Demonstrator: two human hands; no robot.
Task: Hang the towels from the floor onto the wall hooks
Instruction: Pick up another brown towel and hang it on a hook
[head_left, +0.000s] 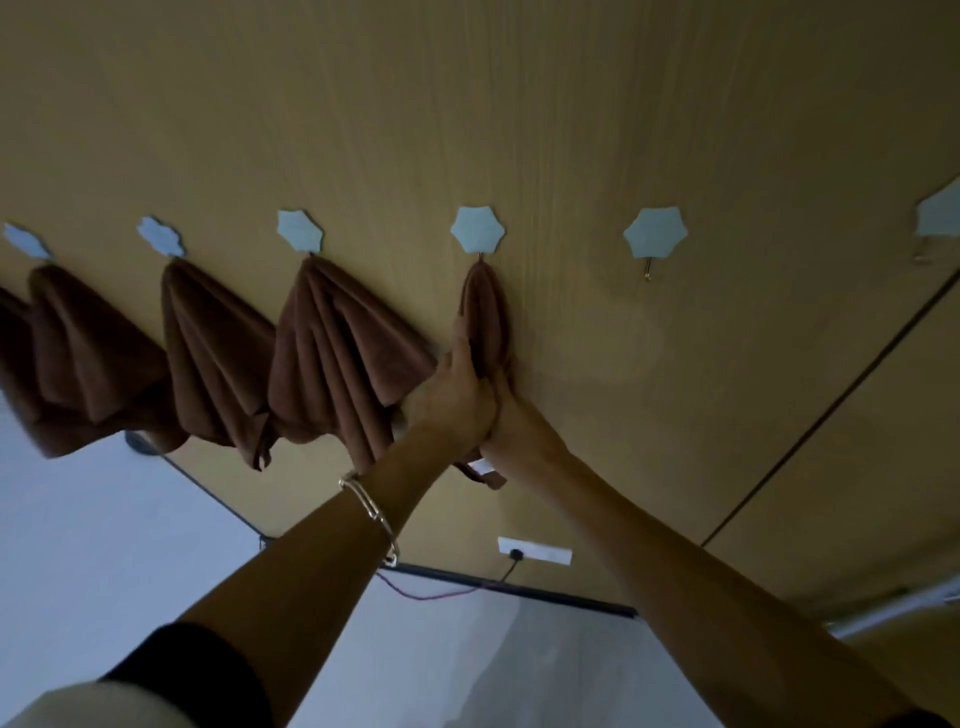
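Bunched brown towel (484, 312) hangs from hook (478, 232); my left hand (457, 387) presses it flat, right hand (514, 415) grip unclear.

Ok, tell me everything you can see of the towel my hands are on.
The towel is brown, soft-looking cloth, gathered into a narrow bunch hanging from a pale flower-shaped hook on the wooden wall. The left hand lies along its left side, fingers straight; the right hand touches its lower right, fingers partly hidden. Below the hands a corner with a small white label pokes out. A spread-out brown towel hangs just to its left.
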